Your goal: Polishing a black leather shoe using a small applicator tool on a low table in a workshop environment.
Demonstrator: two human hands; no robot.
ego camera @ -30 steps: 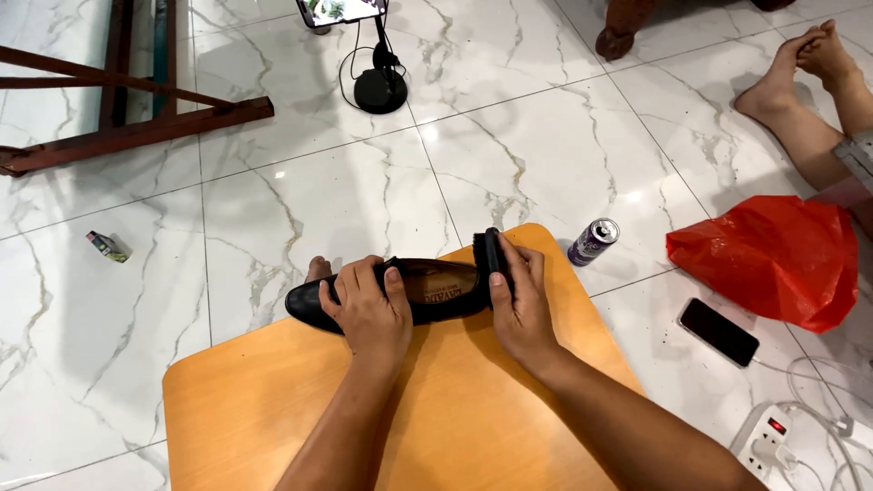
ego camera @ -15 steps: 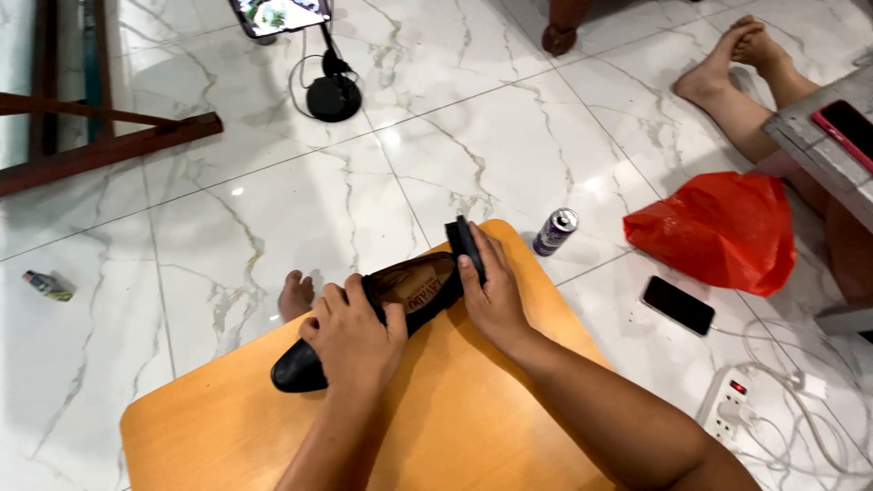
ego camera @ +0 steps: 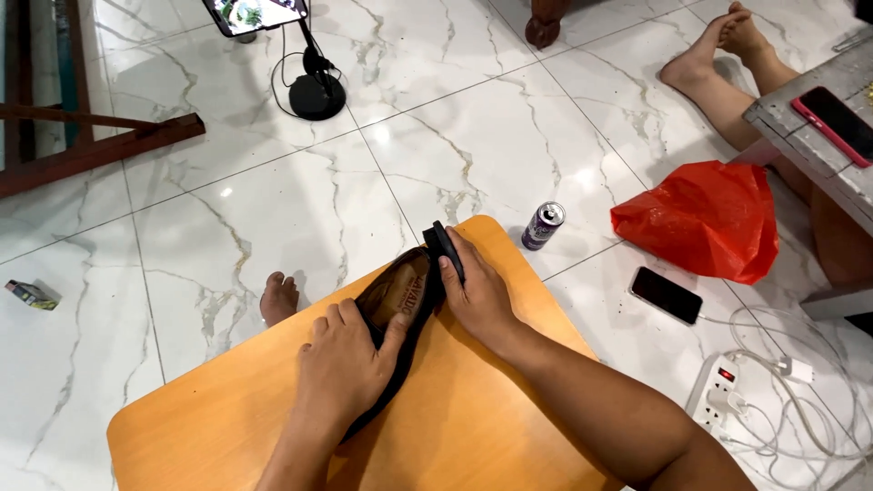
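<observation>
Head view: both hands on a black shoe over the wooden board

Head camera looks down for me onto an orange-brown wooden board (ego camera: 509,427) on a white marble floor (ego camera: 473,136). I see a black shoe (ego camera: 400,300) lying on the board, tilted on its side so its tan insole faces up, heel end toward the far edge. My left hand (ego camera: 344,371) is wrapped around the front half of the shoe, fingers curled over the upper and thumb against the opening, gripping it. My right hand (ego camera: 480,298) lies beside the heel and presses a small black block (ego camera: 445,250) against the back of the shoe, fingers closed along it. I cannot tell what the block is.

A bare foot (ego camera: 278,298) shows just past the near-left edge of the board. A drink can (ego camera: 543,225) stands on the floor just beside the board's far right corner. Further right lies a red plastic bag (ego camera: 705,218), and near it a dark phone (ego camera: 666,295) on a cable that runs to a white power strip (ego camera: 720,400). Another person's bare legs (ego camera: 718,73) stretch across the floor at upper right. A phone stand with a round black base (ego camera: 316,95) sits at the top, well apart from the board
</observation>
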